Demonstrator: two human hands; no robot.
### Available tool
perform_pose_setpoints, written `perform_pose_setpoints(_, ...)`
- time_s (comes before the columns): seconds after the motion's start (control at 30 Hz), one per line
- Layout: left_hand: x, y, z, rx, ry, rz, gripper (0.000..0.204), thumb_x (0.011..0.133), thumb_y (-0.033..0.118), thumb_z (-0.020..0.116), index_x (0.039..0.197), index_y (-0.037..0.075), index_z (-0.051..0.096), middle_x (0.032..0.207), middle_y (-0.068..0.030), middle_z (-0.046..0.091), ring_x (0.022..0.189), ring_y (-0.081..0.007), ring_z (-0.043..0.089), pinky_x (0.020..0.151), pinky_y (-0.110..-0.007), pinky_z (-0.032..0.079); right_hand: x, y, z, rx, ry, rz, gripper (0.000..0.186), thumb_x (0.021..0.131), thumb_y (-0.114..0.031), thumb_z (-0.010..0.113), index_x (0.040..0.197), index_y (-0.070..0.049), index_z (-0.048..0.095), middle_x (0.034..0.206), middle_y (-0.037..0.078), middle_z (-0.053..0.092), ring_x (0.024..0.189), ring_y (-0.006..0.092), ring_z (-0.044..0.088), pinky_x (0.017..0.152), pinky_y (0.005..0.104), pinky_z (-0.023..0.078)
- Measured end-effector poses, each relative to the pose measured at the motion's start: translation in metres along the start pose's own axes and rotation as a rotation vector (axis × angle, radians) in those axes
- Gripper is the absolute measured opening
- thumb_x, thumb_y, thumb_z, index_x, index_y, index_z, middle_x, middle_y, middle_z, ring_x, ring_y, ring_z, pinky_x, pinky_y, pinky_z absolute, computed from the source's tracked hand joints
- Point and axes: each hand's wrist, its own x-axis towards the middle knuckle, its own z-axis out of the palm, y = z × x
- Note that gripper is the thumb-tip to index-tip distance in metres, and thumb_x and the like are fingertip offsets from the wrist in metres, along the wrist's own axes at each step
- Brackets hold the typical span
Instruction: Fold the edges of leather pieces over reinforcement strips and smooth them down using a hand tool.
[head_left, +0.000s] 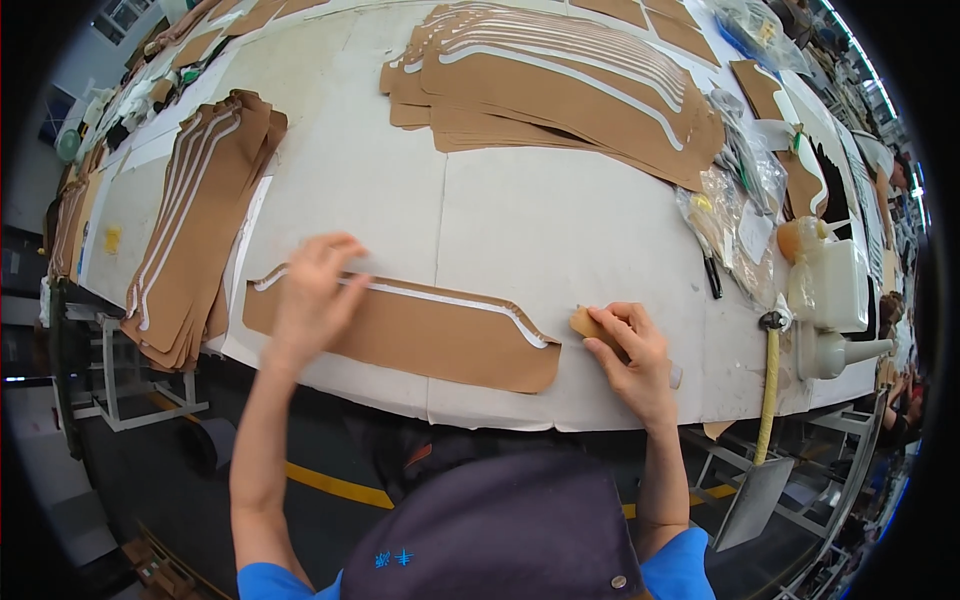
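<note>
Workshop interior, seen from above: a broad white table (520,230) fills the view, its near edge bending toward the person. Far stack of long brown panels (570,85), each edged with a white strip, lies fanned at the table's upper middle; a second, narrower stack of like panels (195,225) lies along the left edge, overhanging it slightly. Single brown panel (420,335), flat on the table near the front edge, runs between the two hands; a white strip (450,300) follows its far edge and dips at the right end. Clear plastic bags (740,200) and a pale translucent bottle (835,290) sit well to the right, with a hammer (768,385) hanging over the table edge just beside them. Left hand (315,290): fingers spread and pressed down on the panel's left end, over the white strip. Right hand (630,345): resting on the table just past the panel's right end, fingers pressed together, pinching a small tan block (585,322) that lies close to the panel's corner; whether the block touches it cannot be told
</note>
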Motion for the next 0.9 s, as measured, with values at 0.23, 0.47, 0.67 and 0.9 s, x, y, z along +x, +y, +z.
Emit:
perform_pose_setpoints(0.23, 0.000, 0.102, 0.068, -0.202, 0.063, 0.309, 0.033, 0.088, 0.003, 0.078, 0.120, -0.001, 0.072, 0.124, -0.0113, 0.070, 0.115, -0.0317, 0.068, 0.096, -0.044, 0.056, 0.014, 0.003, 0.010, -0.390, 0.092, -0.156, 0.041, 0.085, -0.005, 0.080, 0.125, -0.001, 0.071, 0.116, 0.012, 0.064, 0.096, 0.0301, 0.064, 0.082, 0.0438, 0.052)
perform_pose_setpoints(0.47, -0.007, 0.096, 0.083, -0.158, 0.087, 0.303, 0.033, 0.087, 0.003, 0.077, 0.120, -0.001, 0.072, 0.125, -0.0118, 0.069, 0.117, -0.0303, 0.066, 0.093, -0.043, 0.056, 0.014, 0.007, 0.010, -0.374, 0.110, -0.108, 0.041, 0.086, -0.005, 0.080, 0.126, -0.001, 0.070, 0.116, 0.013, 0.063, 0.099, 0.0306, 0.064, 0.084, 0.0436, 0.052)
perform_pose_setpoints(0.67, -0.001, 0.105, 0.082, -0.038, 0.107, 0.362, 0.028, 0.086, 0.000, 0.077, 0.114, 0.002, 0.076, 0.109, -0.0093, 0.070, 0.104, -0.0291, 0.069, 0.084, -0.042, 0.057, 0.020, 0.004, 0.010, -0.467, 0.164, -0.140, 0.039, 0.085, -0.005, 0.080, 0.123, -0.001, 0.071, 0.115, 0.013, 0.063, 0.099, 0.0316, 0.063, 0.088, 0.0449, 0.049)
perform_pose_setpoints(0.9, 0.008, 0.123, 0.092, -0.269, 0.153, -0.007, 0.015, 0.084, 0.008, 0.082, 0.097, 0.006, 0.073, 0.096, -0.0065, 0.068, 0.090, -0.0272, 0.066, 0.077, -0.041, 0.054, 0.026, -0.021, 0.031, -0.233, 0.118, -0.230, 0.027, 0.085, -0.003, 0.078, 0.111, -0.005, 0.072, 0.108, 0.010, 0.065, 0.100, 0.0287, 0.060, 0.088, 0.0437, 0.044)
